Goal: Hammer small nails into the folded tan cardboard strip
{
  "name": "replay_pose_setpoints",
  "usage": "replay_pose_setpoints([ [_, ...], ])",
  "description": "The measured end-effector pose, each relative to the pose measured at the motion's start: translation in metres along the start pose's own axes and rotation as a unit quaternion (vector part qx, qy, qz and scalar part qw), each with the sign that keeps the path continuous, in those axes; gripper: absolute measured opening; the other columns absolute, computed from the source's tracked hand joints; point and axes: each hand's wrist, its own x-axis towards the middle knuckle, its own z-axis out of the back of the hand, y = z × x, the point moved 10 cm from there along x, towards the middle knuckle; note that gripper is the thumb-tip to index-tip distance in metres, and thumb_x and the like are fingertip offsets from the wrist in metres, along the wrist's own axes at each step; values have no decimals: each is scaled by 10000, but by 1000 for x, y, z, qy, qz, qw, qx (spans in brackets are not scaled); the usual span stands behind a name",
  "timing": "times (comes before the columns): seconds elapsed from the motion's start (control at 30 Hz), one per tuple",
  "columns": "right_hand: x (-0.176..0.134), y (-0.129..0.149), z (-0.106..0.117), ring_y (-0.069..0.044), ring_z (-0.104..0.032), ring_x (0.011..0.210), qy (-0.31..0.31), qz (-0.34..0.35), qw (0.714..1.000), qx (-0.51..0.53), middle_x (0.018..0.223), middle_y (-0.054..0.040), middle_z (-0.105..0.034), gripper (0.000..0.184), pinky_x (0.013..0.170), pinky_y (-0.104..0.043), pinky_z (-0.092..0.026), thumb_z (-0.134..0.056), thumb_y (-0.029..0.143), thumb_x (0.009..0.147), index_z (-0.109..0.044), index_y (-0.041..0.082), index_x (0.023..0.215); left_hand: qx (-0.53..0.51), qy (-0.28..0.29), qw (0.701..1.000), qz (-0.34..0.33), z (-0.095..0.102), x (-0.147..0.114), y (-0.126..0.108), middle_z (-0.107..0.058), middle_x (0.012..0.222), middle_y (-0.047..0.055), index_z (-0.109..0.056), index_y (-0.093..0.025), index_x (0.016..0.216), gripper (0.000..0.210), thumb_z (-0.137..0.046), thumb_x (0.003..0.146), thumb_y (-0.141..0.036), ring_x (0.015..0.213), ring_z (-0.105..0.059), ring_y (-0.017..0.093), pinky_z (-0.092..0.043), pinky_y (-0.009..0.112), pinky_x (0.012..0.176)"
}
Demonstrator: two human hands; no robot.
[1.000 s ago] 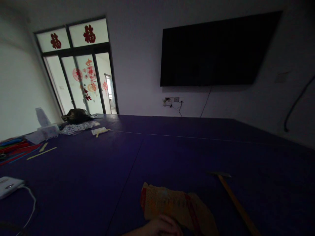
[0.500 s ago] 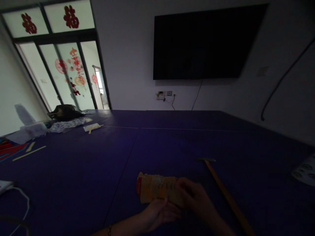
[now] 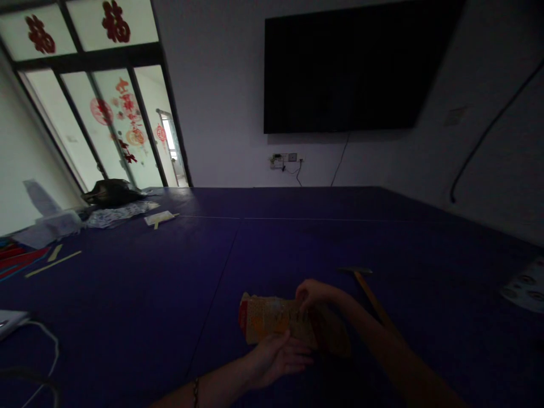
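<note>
A flat brown-and-yellow paper packet [image 3: 267,317] with a red left end and a row of small dark marks lies on the dark blue table, low in the view. At its near edge, my left hand [image 3: 280,354] is palm-up with fingers stretched out and thumb touching the packet. My right hand [image 3: 317,293] bends over the top edge, its fingertips pinching the packet; that arm shades the packet's right part. Just right of that hand is a hammer [image 3: 365,283] with a thin dark head and a wooden handle, partly behind my right forearm.
The blue table [image 3: 153,306] reaches to the wall under a black television [image 3: 348,68]. At the left lie yellow strips [image 3: 53,264], red pieces [image 3: 21,260], a black bag [image 3: 111,192] and a white cable [image 3: 53,345]. A patterned sheet [image 3: 525,286] is at the right edge.
My right hand has moved from the packet's right end up and left to its top edge. The packet's right part shows more. The left hand stays at the near edge.
</note>
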Motion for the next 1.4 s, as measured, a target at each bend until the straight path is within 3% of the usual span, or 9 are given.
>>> replay_pose_setpoints([
  [0.23,6,-16,-4,-150,-587,588,10,-43,999,-21,625,-6,-675,269,492,-209,-407,-737,239,423,-704,164,679,-7,-16,1000,9,0,-1,0,-625,976,164,-630,-49,878,409,-544,752,-428,948,-579,231,-333,350,909],
  [0.43,-10,-25,2,-155,-579,594,-51,-84,995,-32,642,-9,-672,251,482,-213,-384,-739,215,420,-691,169,662,-20,-29,999,-8,6,1,1,-641,931,182,-619,-40,880,412,-527,769,-426,941,-589,238,-332,371,919],
  [0.67,-49,-46,8,-143,-589,640,-134,-145,980,-11,677,-7,-670,177,515,-198,-403,-693,176,492,-661,157,665,-18,1,1000,-16,-1,-2,-3,-640,946,167,-629,-42,916,404,-536,767,-406,958,-579,229,-329,350,923],
  [0.93,-105,-88,11,-168,-610,671,-224,-244,944,-4,736,-58,-671,145,505,-208,-395,-632,201,576,-637,125,699,-2,23,1000,-13,-5,-2,-4,-594,1073,169,-632,-66,912,375,-497,797,-396,988,-564,226,-342,338,898],
  [1.13,-151,-122,18,-197,-622,664,-248,-320,914,-29,709,-91,-664,70,509,-232,-405,-601,209,622,-605,139,616,1,23,1000,-16,-2,-2,-5,-585,1084,158,-626,-81,936,344,-514,793,-373,1010,-556,232,-340,339,901],
  [1.4,-190,-128,19,-252,-650,783,-262,-376,888,-29,875,-163,-671,173,562,-276,-458,-499,206,702,-603,124,814,-1,36,999,-25,-5,-3,-7,-588,1072,150,-620,-87,934,317,-507,804,-353,996,-563,223,-322,357,926],
])
